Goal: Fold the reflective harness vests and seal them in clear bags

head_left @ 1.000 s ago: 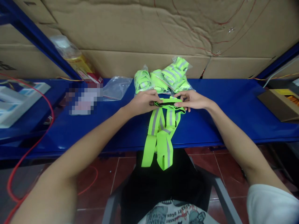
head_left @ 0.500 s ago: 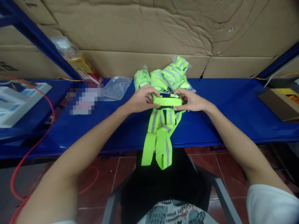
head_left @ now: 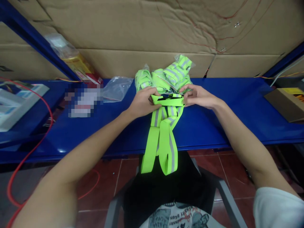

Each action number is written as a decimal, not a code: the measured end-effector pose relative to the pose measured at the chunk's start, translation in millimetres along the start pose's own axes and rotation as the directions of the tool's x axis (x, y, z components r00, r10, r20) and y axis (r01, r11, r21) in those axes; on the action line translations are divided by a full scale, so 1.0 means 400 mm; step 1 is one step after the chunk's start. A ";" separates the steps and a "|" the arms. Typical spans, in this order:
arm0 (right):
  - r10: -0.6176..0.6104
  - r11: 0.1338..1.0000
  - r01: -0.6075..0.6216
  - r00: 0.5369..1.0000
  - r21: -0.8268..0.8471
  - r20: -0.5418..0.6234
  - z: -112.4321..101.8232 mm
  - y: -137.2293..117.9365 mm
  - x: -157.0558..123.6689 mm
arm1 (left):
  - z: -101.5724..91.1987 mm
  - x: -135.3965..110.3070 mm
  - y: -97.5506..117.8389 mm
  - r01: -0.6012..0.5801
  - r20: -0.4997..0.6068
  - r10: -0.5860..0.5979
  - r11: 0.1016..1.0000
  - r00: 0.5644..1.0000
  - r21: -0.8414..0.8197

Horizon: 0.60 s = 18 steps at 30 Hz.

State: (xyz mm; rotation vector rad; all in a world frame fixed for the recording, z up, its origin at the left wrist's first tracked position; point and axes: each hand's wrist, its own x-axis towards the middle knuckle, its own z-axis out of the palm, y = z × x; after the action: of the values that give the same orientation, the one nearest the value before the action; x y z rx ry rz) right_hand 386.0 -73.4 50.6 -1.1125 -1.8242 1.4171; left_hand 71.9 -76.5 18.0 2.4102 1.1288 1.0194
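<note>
Between both hands is a neon-yellow reflective strap harness (head_left: 172,144) with grey stripes. My left hand (head_left: 144,102) pinches the left end of its upper band, thumb in front and fingers behind. At the band's right end, my right hand (head_left: 198,96) grips it between thumb and bent fingers. The straps hang in loops over the table's front edge, down toward my lap. Just behind the hands lie several bagged bundles of the same yellow strapping (head_left: 166,77) in clear plastic.
A blue table (head_left: 228,117) stands against cardboard sheets (head_left: 123,28). On its left are a clear plastic bag (head_left: 118,88), a bottle with a yellow label (head_left: 77,63) and a white tray (head_left: 21,104). An open cardboard box (head_left: 282,103) is at right. A red cable (head_left: 17,171) loops at left.
The upper band has tilted and flattened, its opening now showing a dark inside. My right hand has raised its fingers slightly, and the hanging loops have shifted a little.
</note>
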 end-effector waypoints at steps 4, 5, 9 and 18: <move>-0.017 1.000 0.016 0.999 -0.013 -0.037 0.008 0.010 0.009 | 0.017 -0.011 -0.001 -0.109 -0.027 0.112 0.987 0.993 0.117; -0.057 0.996 0.054 0.998 -0.064 -0.038 0.012 0.015 0.013 | 0.022 -0.013 -0.001 -0.134 -0.031 0.140 0.980 0.990 0.150; -0.203 0.948 0.171 0.974 -0.269 -0.097 0.031 0.032 0.019 | 0.016 -0.009 0.001 -0.207 0.046 0.202 0.962 0.978 0.177; -0.380 0.770 0.281 0.923 -0.572 -0.059 0.061 0.002 -0.006 | -0.062 0.022 0.002 0.064 0.289 0.018 0.961 0.957 -0.270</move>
State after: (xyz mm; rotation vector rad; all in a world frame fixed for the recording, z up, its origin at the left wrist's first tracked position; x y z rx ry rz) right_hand 367.1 -87.1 43.2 -1.0552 -2.2345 0.5660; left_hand 58.7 -71.3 40.0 2.2234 0.8490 0.7297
